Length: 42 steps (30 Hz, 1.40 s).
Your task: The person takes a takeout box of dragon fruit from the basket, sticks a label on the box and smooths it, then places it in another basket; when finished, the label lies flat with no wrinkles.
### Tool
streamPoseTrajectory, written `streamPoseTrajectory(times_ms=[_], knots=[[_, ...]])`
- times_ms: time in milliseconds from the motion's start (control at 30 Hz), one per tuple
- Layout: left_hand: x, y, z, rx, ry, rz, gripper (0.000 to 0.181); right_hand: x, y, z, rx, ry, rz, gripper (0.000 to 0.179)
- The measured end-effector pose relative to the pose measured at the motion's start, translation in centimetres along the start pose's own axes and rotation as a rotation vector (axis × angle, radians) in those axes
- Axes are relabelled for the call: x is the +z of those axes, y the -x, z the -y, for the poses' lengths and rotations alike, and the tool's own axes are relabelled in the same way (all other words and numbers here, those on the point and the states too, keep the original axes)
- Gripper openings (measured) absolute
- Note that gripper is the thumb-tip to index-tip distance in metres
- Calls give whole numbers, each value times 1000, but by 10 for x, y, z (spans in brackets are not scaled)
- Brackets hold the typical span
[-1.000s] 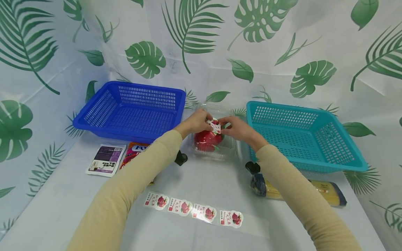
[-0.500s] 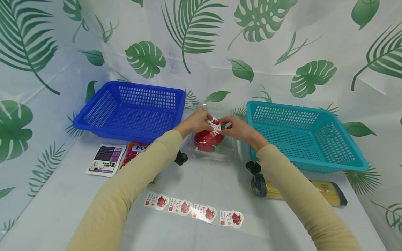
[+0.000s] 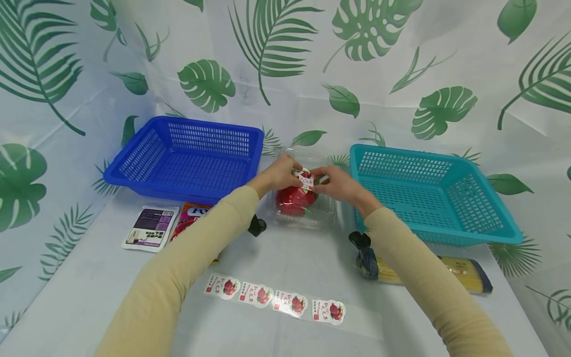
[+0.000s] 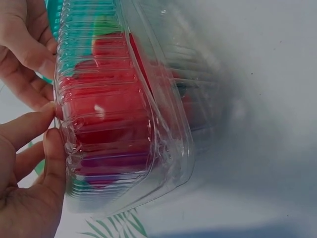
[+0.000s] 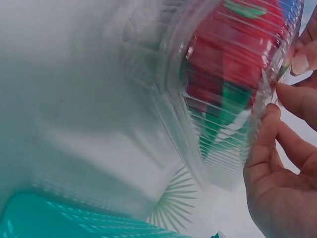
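A clear plastic clamshell box [image 3: 327,210] stands at the back middle, its lid closed over red fruit [image 3: 295,201] with green parts. Above the lid, a white sticker [image 3: 306,180] with a red fruit print is pinched between both hands. My left hand [image 3: 280,172] has its thumb and index finger at the sticker's left edge. At the right edge, my right hand [image 3: 339,183] pinches it the same way. The left wrist view shows fingertips close against the ribbed lid [image 4: 106,106]; in the right wrist view the sticker is mostly hidden by fingers.
A blue basket [image 3: 205,191] stands left, a teal basket [image 3: 468,238] right. A strip of several stickers [image 3: 290,303] lies in front. A white and purple pouch [image 3: 151,228] and a red packet [image 3: 192,214] lie left; a yellow pasta packet [image 3: 464,272] lies partly under the right forearm.
Almost nothing moves. The sticker's lower edge tips slightly over the lid while both hands keep their place.
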<state>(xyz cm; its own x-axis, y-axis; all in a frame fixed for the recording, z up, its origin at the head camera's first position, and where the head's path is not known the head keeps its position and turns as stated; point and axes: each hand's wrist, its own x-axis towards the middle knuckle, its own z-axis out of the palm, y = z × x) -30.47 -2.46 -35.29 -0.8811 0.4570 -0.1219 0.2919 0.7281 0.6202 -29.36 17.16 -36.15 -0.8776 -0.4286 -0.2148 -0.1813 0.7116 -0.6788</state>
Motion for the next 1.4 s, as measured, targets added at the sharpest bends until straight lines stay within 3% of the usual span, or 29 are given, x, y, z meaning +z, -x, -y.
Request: streamPoseTrajectory(times_ms=[267, 500, 733, 1033, 1167, 1400], knots=[[2, 3, 1, 2, 44, -14, 40, 7, 9, 2, 30, 5, -110, 44], [4, 6, 1, 51, 47, -50, 38, 18, 22, 0, 50, -48, -271, 43], [3, 16, -2, 116, 118, -91, 36, 22, 34, -3, 50, -66, -383, 45], [19, 38, 2, 295, 344, -77, 30, 26, 43, -5, 97, -49, -278, 63], [29, 50, 6, 296, 428, -50, 30, 30, 44, -7, 104, -80, -240, 65], [44, 61, 16, 264, 537, -72, 26, 40, 46, -16, 173, -208, -202, 67]])
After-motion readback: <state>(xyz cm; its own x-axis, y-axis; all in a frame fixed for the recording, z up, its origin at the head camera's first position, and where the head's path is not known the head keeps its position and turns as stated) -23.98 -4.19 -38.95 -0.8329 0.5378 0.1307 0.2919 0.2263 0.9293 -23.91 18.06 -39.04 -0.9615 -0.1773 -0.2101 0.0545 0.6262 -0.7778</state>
